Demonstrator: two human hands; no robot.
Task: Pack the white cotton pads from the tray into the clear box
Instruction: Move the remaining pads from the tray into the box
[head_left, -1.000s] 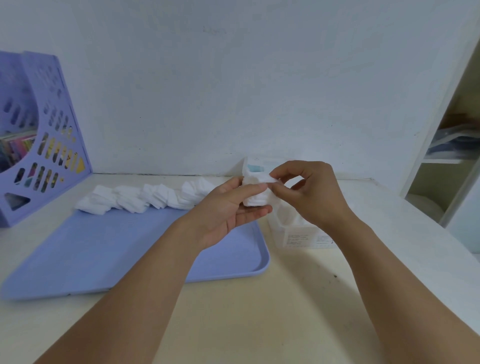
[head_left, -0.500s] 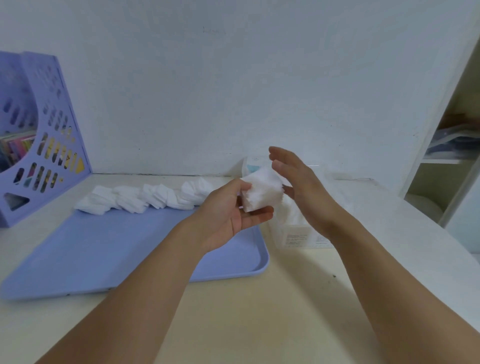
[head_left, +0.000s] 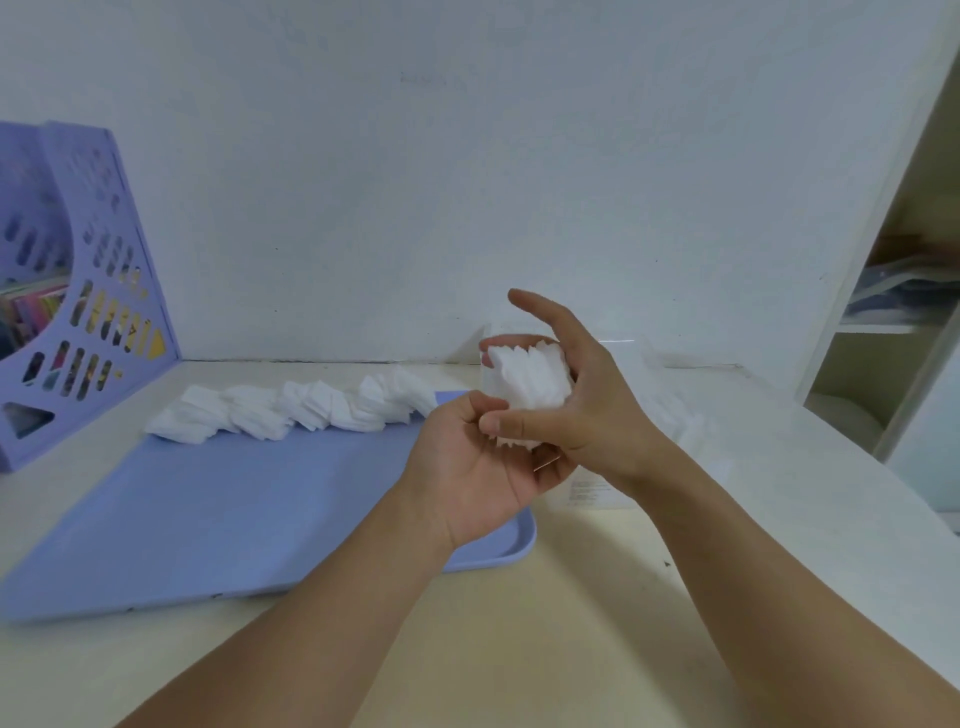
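Right hand (head_left: 576, 405): I pinched a stack of cotton pads (head_left: 530, 387) between thumb and fingers, index finger lifted clear.
Left hand (head_left: 478, 462): cupped under the stack, fingers curled on its lower edge to square it.
Clear box (head_left: 670, 415): just behind my hands on the bench (head_left: 571, 597), ready to receive it.
Remaining pads (head_left: 291, 410): lined along the far edge of the blue tray (head_left: 208, 509).

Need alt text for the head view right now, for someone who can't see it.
Both hands, left hand and right hand, hold a stack of white cotton pads in front of the clear box. More pads line the blue tray's far edge.
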